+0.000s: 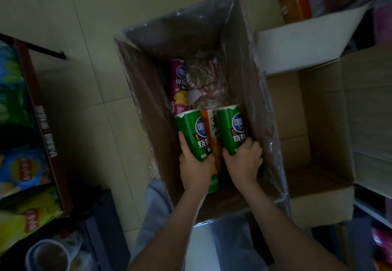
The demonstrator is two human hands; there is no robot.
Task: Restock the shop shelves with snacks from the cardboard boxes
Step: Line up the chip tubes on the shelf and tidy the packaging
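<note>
Left hand [196, 165] and right hand [244, 160] each grasp a green can [194, 135] [230, 129] by its base, long axes pointing away, inside the box [146, 92].

Floor [91, 16]: pale beige tiles with thin grout lines, dimly lit.

Directly on it:
- centre: tall open brown cardboard box with clear plastic liner [148, 92].
- just beside its right wall: paler open cardboard box [331, 105], flaps spread.
- left edge: dark brown shallow carton [45, 126] holding blue, green and yellow crisp bags.
- lower left: dark fabric bag [101, 224], near it a round white-rimmed container [49, 256]; contents unclear.
- top right: orange printed carton [294, 1], partly cut off by the frame.
</note>
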